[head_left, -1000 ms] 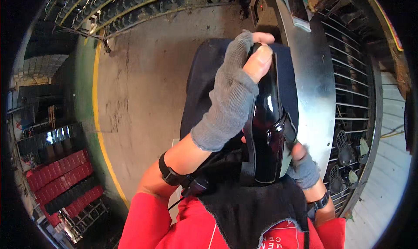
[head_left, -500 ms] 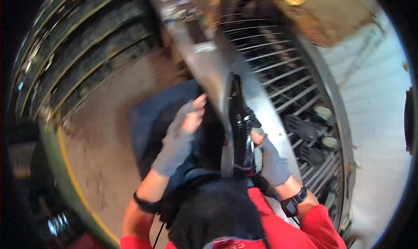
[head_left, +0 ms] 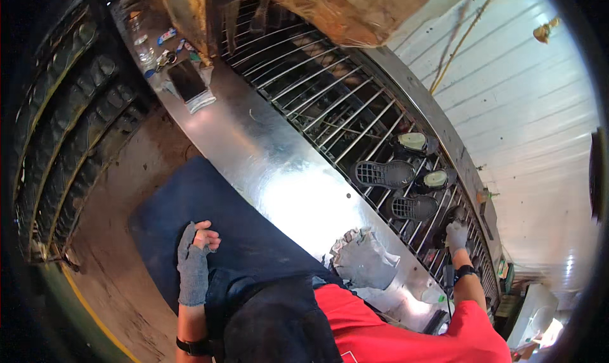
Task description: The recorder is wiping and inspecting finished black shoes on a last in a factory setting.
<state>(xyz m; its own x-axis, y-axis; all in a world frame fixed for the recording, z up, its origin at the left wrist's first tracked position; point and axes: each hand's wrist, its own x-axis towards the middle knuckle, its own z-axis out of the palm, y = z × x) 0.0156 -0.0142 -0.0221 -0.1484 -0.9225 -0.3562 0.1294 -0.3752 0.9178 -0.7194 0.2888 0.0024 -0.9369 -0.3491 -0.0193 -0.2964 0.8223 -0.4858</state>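
My left hand (head_left: 195,261), in a grey fingerless glove, hovers over a dark blue cloth (head_left: 171,204) that covers my lap. Its fingers are loosely bent and apart, with nothing in them. My right hand (head_left: 457,234), gloved the same way, reaches far to the right over the metal bar rack (head_left: 342,103). Its fingers are lost in shadow against a dark shape that I cannot make out. Left of that hand lie dark shoe soles with a grid pattern (head_left: 385,173) and shoes with pale insoles (head_left: 413,141).
A shiny metal ledge (head_left: 241,128) runs along the rack. On it lie a crumpled grey cloth (head_left: 365,258), a dark phone-like slab (head_left: 186,81) and a clear bottle (head_left: 144,52). Shelves of dark shoe-like pieces (head_left: 82,84) stand at left; a pale ribbed wall (head_left: 526,109) rises at right.
My right hand has moved right, from beside a long glossy black thing onto the rack. That black thing no longer shows in front of me. My left hand has drawn back leftward; the view has turned.
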